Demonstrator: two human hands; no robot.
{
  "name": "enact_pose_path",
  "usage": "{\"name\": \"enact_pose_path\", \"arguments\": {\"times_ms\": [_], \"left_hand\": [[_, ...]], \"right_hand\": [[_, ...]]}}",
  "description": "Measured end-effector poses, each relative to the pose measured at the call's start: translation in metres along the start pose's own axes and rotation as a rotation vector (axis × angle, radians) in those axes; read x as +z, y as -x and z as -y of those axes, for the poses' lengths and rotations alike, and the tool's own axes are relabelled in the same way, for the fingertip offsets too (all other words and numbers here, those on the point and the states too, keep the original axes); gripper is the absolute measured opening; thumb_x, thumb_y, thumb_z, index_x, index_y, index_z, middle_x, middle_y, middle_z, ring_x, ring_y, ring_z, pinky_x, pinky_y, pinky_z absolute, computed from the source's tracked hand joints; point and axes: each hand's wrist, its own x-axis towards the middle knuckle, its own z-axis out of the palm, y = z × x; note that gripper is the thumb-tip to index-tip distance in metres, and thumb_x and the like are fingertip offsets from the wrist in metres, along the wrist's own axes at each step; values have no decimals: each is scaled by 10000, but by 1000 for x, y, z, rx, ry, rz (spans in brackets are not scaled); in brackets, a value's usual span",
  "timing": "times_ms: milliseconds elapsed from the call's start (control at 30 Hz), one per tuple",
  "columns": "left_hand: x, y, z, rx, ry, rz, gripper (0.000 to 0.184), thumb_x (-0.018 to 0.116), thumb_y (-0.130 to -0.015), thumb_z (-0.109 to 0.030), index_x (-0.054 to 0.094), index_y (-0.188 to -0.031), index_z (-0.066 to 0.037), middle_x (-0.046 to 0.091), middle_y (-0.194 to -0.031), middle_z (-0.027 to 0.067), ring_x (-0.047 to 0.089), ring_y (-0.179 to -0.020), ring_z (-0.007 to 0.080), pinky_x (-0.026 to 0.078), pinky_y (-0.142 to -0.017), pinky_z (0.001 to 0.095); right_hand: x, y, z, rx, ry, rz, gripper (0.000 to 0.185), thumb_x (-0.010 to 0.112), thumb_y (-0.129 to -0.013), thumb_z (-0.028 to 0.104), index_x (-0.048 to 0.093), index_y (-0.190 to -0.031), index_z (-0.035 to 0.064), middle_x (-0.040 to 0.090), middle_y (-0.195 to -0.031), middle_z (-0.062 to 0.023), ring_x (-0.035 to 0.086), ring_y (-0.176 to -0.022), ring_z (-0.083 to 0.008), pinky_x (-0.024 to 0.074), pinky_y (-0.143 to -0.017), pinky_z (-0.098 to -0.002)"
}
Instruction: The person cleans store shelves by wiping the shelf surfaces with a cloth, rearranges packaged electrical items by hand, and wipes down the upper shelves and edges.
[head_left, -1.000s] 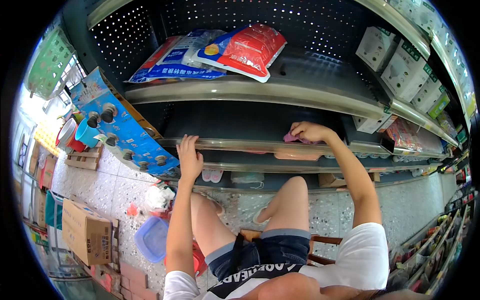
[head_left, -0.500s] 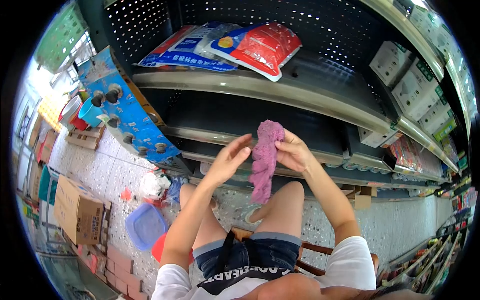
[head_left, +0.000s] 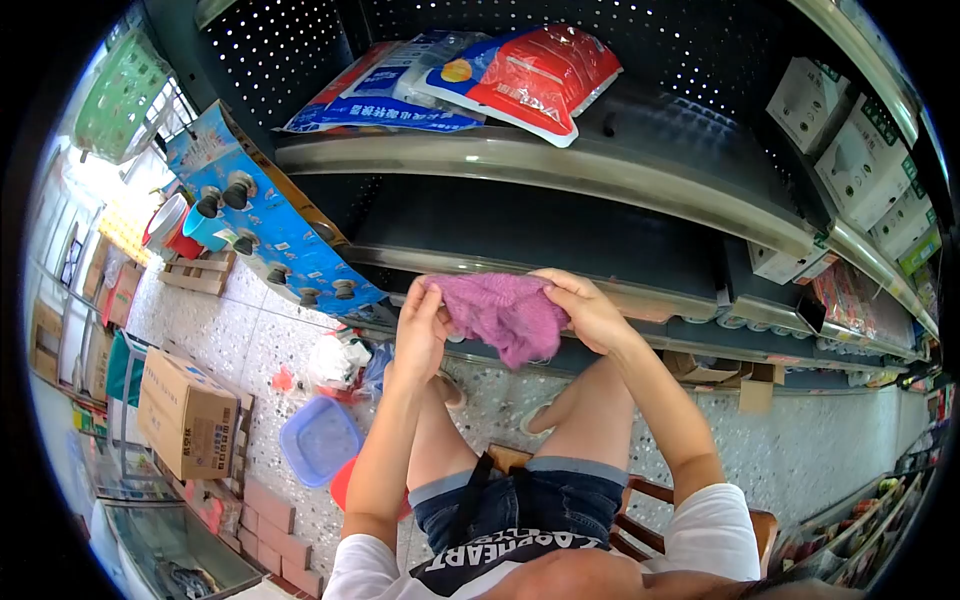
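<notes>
A purple cloth is stretched sideways between my two hands, its middle sagging in folds over my knees. My left hand pinches its left upper corner. At the other end, the fingers and thumb of my right hand grip the right upper edge. Just beyond the cloth is the front lip of a dark metal shelf. On the shelf above lie a red and blue plastic packet and a blue packet.
White boxes fill the shelf at right. A blue display board stands at left. On the floor are a blue-purple basin, a red basin partly hidden, and a cardboard box. I sit on a wooden chair.
The cloth hung bunched from my right hand, with my left hand open beside it. Now my left hand has taken hold of it, and it is spread sideways and lower.
</notes>
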Motion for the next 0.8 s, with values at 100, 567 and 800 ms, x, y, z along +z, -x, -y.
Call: {"name": "enact_pose_path", "arguments": {"times_ms": [100, 567, 800], "left_hand": [[-17, -12, 13, 127, -154, -28, 196, 422, -1052, -182, 556, -1120, -55, 617, -1076, 22, 570, -993, 105, 461, -892, 267], [-7, -3, 36, -272, 554, 173, 477, 427, -1030, -420, 516, -1317, -50, 595, -1285, 115, 563, -1197, 260, 438, -1051, 446], [-28, 6, 17, -122, 144, 89, 812, 612, -877, 54, 169, -1533, -127, 504, -1356, 152, 534, -1229, 249, 428, -1053, 401]], "right_hand": [[-7, 1, -11, -23, -12, -31, 310, 431, -1017, 85, 547, -1300, 31, 621, -1155, -65, 604, -1022, -138, 501, -901, -288], [17, 3, -92, 104, -748, -72, 725, 572, -967, 411, 239, -1505, 57, 486, -1395, -180, 495, -1257, -303, 340, -1099, -447], [7, 13, -68, -200, -542, -194, 588, 596, -920, -16, 371, -1451, 102, 594, -1071, -63, 584, -981, -139, 477, -891, -297]]}}
